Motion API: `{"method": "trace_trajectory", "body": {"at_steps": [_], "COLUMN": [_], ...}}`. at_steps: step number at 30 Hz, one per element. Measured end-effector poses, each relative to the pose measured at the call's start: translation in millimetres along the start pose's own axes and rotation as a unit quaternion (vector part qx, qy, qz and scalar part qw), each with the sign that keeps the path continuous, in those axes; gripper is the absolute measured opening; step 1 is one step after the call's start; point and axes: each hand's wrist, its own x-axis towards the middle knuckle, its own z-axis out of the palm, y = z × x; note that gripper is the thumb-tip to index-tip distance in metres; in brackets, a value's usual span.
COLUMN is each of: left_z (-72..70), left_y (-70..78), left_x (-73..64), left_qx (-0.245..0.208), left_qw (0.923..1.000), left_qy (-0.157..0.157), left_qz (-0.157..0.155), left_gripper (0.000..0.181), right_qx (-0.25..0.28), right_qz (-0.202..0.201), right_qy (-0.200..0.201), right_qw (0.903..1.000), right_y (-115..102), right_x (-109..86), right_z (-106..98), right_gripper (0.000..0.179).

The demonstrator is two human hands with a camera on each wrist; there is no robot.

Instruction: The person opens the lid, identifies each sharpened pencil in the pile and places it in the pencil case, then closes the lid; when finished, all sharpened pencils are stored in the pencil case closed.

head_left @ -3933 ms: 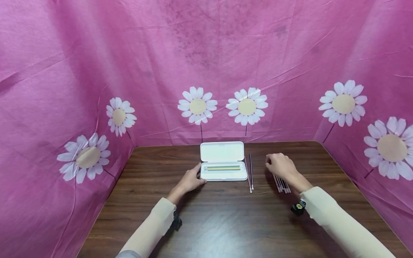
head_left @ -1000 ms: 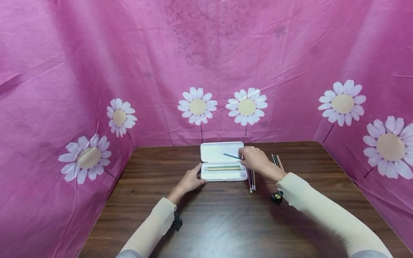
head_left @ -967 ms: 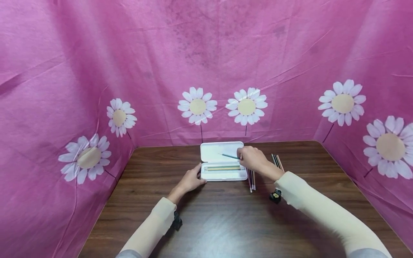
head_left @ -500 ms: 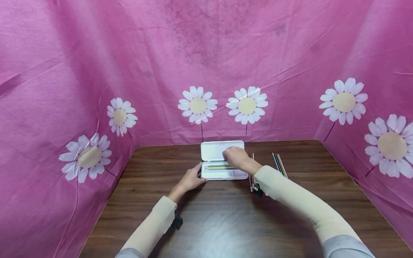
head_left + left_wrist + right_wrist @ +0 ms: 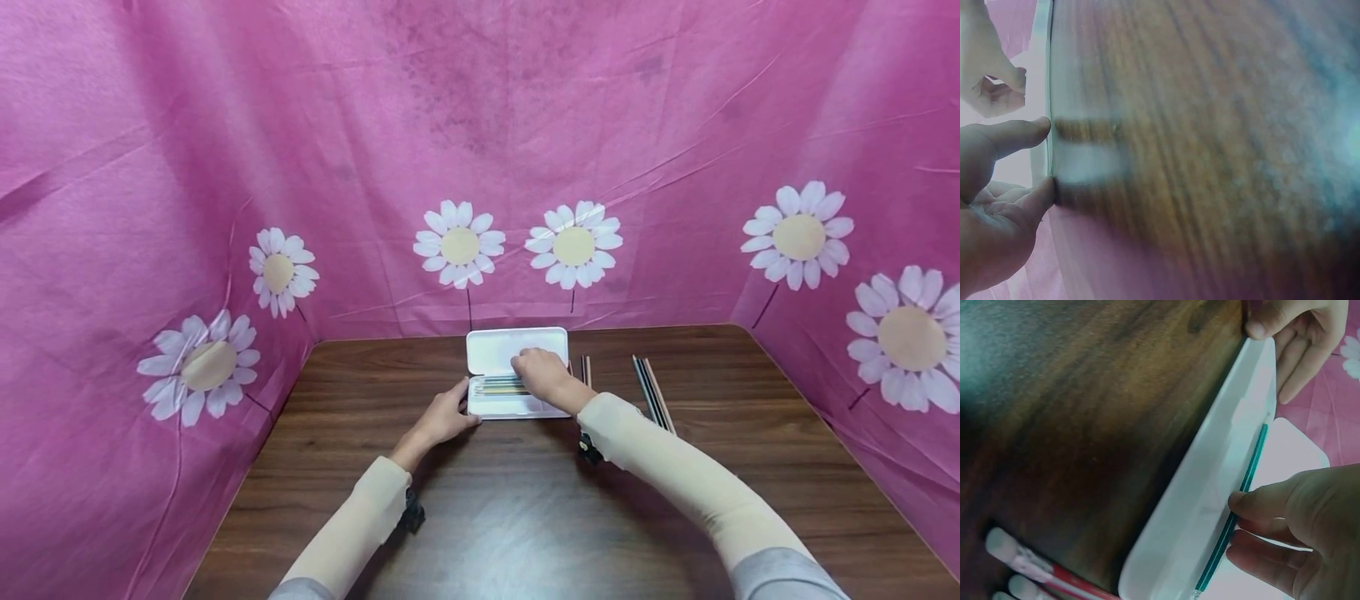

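Observation:
A white pencil case (image 5: pixel 498 408) lies with its lid (image 5: pixel 491 350) raised, near the table's far edge. Several pencils (image 5: pixel 495 388) rest lengthwise inside it. At its left end my left hand (image 5: pixel 441 419) holds the case, thumb at the front corner and fingers round the side. My right hand (image 5: pixel 546 375) is over the case's right half and covers part of the contents. Seen from the right wrist, its thumb and fingers pinch a green pencil (image 5: pixel 1252 459), which lies along the case. The left hand (image 5: pixel 1297 337) grips the far corner there.
Just right of the case lie a few pencils (image 5: pixel 587 368), partly hidden by my right forearm; their eraser ends (image 5: pixel 1005 545) show in the right wrist view. Farther right is another group of pencils (image 5: pixel 651 392). A pink flowered cloth (image 5: pixel 360 208) surrounds the wooden table (image 5: pixel 480 500).
My right hand has come left from the right-hand pencils, bringing the green pencil over the case and down into it. The left hand has stayed on the case's left end.

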Motion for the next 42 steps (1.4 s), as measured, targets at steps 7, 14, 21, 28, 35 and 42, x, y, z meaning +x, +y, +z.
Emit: {"method": "trace_trajectory", "body": {"at_steps": [7, 14, 21, 28, 35, 42], "left_z": [0.6, 0.6, 0.5, 0.0, 0.2, 0.4], "left_y": [-1.6, -2.9, -1.7, 1.2, 0.1, 0.2], "left_x": [0.3, 1.7, 1.0, -0.1, -0.9, -0.9], "left_qx": [-0.007, -0.007, 0.004, 0.005, 0.006, 0.004], "left_qw": [1.0000, 1.0000, 1.0000, 1.0000, 1.0000, 1.0000], "left_qy": [0.000, 0.002, 0.005, 0.003, 0.003, 0.002], "left_qz": [0.001, 0.004, 0.003, -0.002, -0.003, -0.003], "left_gripper": [0.088, 0.089, 0.088, 0.088, 0.089, 0.088], "right_qx": [-0.020, -0.018, 0.004, 0.034, 0.043, 0.072], "right_qz": [-0.008, -0.003, -0.005, 0.010, 0.042, 0.093], "right_qy": [-0.001, -0.007, 0.014, 0.066, 0.081, 0.083], "right_qw": [0.9998, 0.9998, 0.9999, 0.9972, 0.9949, 0.9895], "right_y": [-3, -1, 1, 14, 35, 62], "right_x": [-3.3, -2.9, -7.1, -19.4, -42.9, -73.9], "right_z": [3, 6, -1, -19, -39, -52], "right_gripper": [0.017, 0.019, 0.020, 0.021, 0.021, 0.017]}}
